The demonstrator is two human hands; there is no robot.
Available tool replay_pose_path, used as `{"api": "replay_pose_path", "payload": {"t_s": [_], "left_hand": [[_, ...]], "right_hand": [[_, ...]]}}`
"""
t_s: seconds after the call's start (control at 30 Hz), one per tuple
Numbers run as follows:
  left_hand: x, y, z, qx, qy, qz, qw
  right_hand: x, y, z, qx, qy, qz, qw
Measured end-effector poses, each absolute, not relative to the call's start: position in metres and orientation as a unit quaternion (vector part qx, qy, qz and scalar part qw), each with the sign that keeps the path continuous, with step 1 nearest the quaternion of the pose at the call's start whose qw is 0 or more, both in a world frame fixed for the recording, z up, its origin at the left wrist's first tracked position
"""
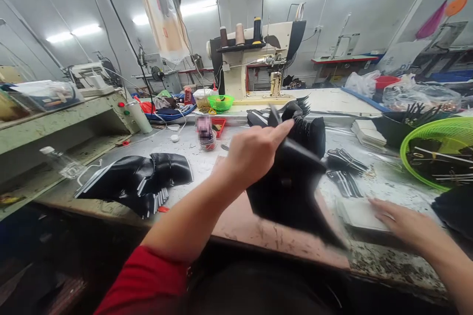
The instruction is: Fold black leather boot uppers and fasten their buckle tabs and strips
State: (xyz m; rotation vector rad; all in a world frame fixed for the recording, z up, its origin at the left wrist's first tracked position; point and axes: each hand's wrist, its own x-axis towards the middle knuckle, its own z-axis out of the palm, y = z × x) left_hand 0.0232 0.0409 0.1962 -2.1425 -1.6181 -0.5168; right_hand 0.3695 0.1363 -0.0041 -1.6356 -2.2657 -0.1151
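Black sheet (284,202), blurred, hangs over the pinkish board (266,231) near the middle of the view, to the right of a pile of black pieces with white edges (136,177). The left hand (253,155) grips the sheet's upper part, index finger stretched out; the right hand (406,224), loosely open, has its fingers at a pale stack (356,214), contact unclear, with small black-and-white strips (345,184) lying beyond.
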Motion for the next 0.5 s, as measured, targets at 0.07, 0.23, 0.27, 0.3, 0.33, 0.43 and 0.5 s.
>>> {"api": "replay_pose_path", "payload": {"t_s": [0.07, 0.23, 0.27, 0.3, 0.33, 0.43, 0.5], "left_hand": [[0.023, 0.018, 0.208, -0.793, -0.520, -0.178, 0.263], [0.030, -0.030, 0.144, -0.892, -0.359, -0.121, 0.246], [0.033, -0.037, 0.121, -0.902, -0.351, -0.115, 0.224], [0.035, -0.043, 0.098, -0.912, -0.342, -0.109, 0.199], [0.038, -0.048, 0.078, -0.923, -0.335, -0.092, 0.168], [0.046, -0.054, 0.043, -0.939, -0.328, -0.047, 0.091], [0.048, -0.049, 0.043, -0.939, -0.337, -0.043, 0.057]], "right_hand": [[0.370, 0.129, -0.003, -0.562, -0.813, -0.022, 0.150], [0.372, 0.124, -0.011, -0.549, -0.825, -0.028, 0.131], [0.371, 0.124, -0.012, -0.552, -0.824, -0.023, 0.126], [0.369, 0.125, -0.013, -0.556, -0.822, -0.016, 0.118], [0.366, 0.127, -0.013, -0.562, -0.820, -0.007, 0.108], [0.356, 0.130, -0.006, -0.566, -0.822, 0.026, 0.055], [0.351, 0.130, 0.000, -0.562, -0.827, 0.020, 0.026]]}}
